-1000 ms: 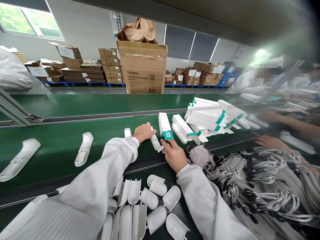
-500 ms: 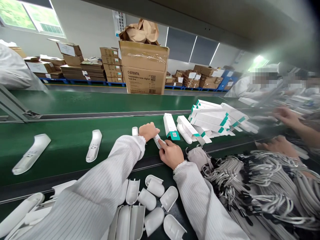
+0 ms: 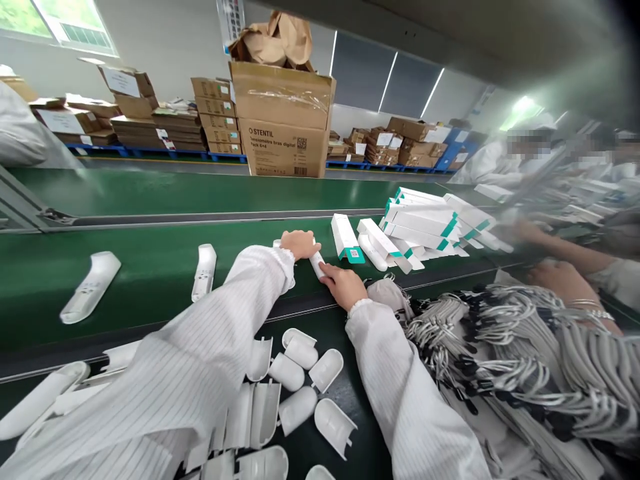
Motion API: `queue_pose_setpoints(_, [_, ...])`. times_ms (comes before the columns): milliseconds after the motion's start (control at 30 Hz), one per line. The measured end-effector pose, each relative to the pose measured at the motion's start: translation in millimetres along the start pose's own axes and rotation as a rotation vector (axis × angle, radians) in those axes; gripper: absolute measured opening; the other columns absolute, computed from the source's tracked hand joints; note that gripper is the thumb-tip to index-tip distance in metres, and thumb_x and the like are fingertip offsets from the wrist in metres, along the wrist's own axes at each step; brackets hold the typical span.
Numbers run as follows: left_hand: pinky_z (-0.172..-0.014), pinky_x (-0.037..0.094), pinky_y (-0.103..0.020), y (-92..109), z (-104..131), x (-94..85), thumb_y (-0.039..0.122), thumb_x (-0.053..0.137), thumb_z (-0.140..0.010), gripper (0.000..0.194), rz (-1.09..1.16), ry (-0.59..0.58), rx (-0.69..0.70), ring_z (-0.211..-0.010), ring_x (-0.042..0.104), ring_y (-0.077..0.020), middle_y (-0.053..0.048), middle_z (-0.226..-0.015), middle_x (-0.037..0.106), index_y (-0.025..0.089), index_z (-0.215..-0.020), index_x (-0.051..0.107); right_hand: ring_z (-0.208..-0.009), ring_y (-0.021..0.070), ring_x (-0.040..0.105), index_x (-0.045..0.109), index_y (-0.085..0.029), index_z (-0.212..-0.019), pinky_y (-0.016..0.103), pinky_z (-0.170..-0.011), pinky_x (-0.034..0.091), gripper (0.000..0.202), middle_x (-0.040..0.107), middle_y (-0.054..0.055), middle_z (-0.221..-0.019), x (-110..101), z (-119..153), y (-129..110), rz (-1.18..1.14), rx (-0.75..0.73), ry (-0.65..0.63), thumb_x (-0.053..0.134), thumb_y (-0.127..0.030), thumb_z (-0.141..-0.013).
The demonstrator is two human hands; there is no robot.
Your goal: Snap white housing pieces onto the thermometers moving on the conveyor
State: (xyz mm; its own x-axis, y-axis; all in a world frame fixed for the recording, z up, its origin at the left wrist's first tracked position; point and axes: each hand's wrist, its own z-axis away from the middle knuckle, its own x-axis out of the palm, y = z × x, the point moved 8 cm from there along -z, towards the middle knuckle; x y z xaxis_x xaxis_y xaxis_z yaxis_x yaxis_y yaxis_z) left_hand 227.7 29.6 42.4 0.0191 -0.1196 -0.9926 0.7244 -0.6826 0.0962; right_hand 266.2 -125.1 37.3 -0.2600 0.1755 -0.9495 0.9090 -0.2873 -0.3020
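I observe the right hand (image 3: 346,285), half-curled, touching the near end of the white unit (image 3: 317,265) at frame centre. The left hand (image 3: 300,245) is partly closed at its far end; I cannot tell whether either grips. Two other units (image 3: 91,287), centre left, sit farther right in frame than half a second ago. Green belt (image 3: 150,250) separates them, extending to the rail (image 3: 200,219).

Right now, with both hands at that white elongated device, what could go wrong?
The right sleeve might nudge the loose white plastic covers or snag the looped gray cables, since it passes between them. The left hand and right hand meet the white elongated device toward opposite ends, so uneven force might twist it.
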Motion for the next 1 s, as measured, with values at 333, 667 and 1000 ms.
queue_pose_setpoints(333, [-0.096, 0.044, -0.038, -76, 27, -3.6, 0.068, 0.032, -0.09, 0.062, 0.087, -0.023, -0.08, -0.112, 0.058, -0.028, -0.012, -0.128, 0.058, 0.023, -0.123, 0.059, -0.078, 0.0148, 0.064, 0.073, -0.026, -0.087, 0.022, -0.065, 0.043, 0.018, 0.07, -0.003, -0.09, -19, 94, -47, -0.116, -0.33, -0.408, 0.078, -0.029, -0.069])
queue_pose_setpoints(667, [-0.098, 0.04, -0.046, -62, 15, 23.6, 0.07, 0.031, -0.09, 0.059, 0.217, 0.182, -0.111, -0.116, 0.051, -0.0308, -0.011, -0.12, 0.056, 0.029, -0.122, 0.06, -0.069, 0.0152, 0.067, 0.068, -0.02, -0.116, 0.026, -0.071, 0.051, 0.039, 0.069, 0.005, -0.09, -34, 16, 22, -0.301, 0.125, 0.163, 0.043, -0.009, -0.088])
queue_pose_setpoints(1000, [-0.098, 0.039, -0.047, -37, 4, 27.9, 0.066, 0.034, -0.092, 0.055, 0.219, 0.233, -0.108, -0.114, 0.052, -0.0311, -0.012, -0.12, 0.057, 0.025, -0.115, 0.061, -0.105, 0.0219, 0.063, 0.066, -0.021, -0.124, 0.032, -0.094, 0.051, 0.038, 0.062, 0.01, -0.123, 10, 15, -4, -0.114, -0.205, 0.236, 0.05, -0.013, -0.09])
